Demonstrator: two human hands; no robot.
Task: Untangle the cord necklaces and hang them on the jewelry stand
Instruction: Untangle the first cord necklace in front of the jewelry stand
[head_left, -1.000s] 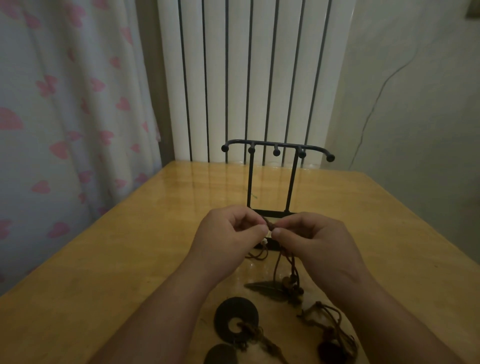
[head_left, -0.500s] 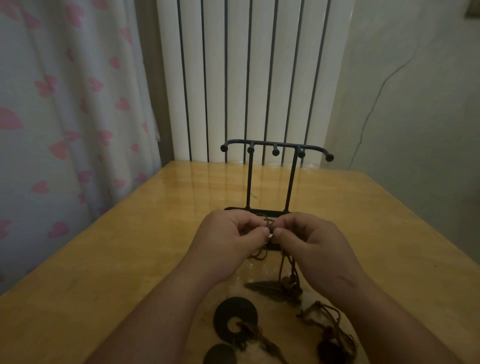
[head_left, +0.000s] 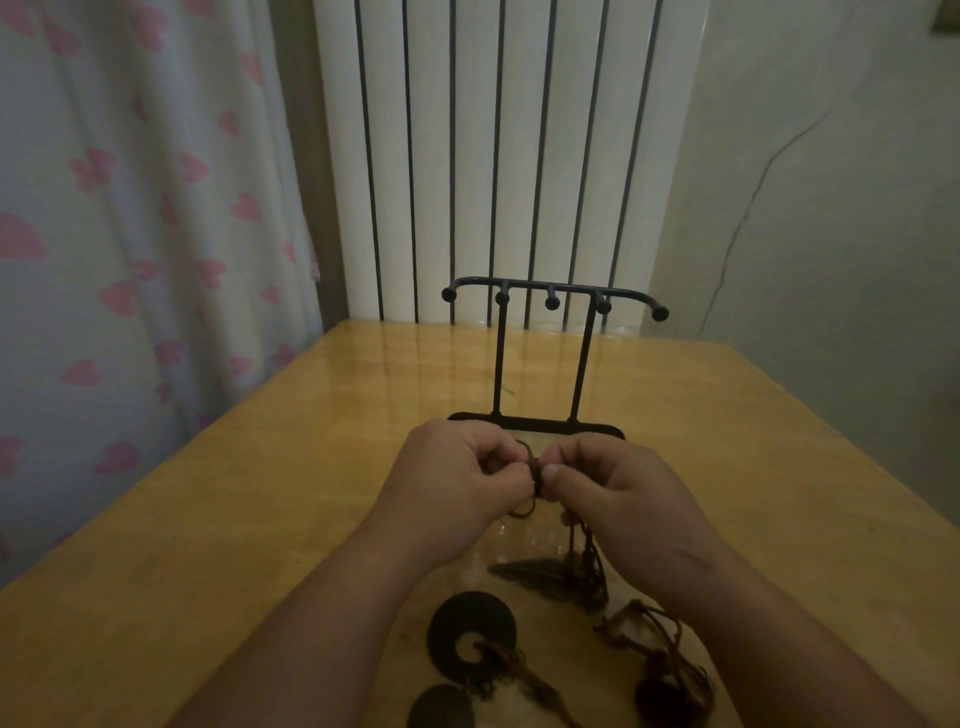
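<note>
Where the wooden table (head_left: 208, 571) came nearest, the cord necklaces (head_left: 665, 675) lay in a loose tangle, with a dark ring pendant (head_left: 451, 614) to the left and a leaf-shaped pendant (head_left: 535, 571) just beyond. Above them the left hand (head_left: 457, 478) and right hand (head_left: 623, 493) met fingertip to fingertip, each pinching a knotted stretch of brown cord (head_left: 534, 469) whose strands ran down to the tangle. Just behind the hands the jewelry stand (head_left: 551, 301) stood upright on its flat base. A white radiator (head_left: 478, 156) and a heart-printed curtain (head_left: 130, 234) closed the far side.
</note>
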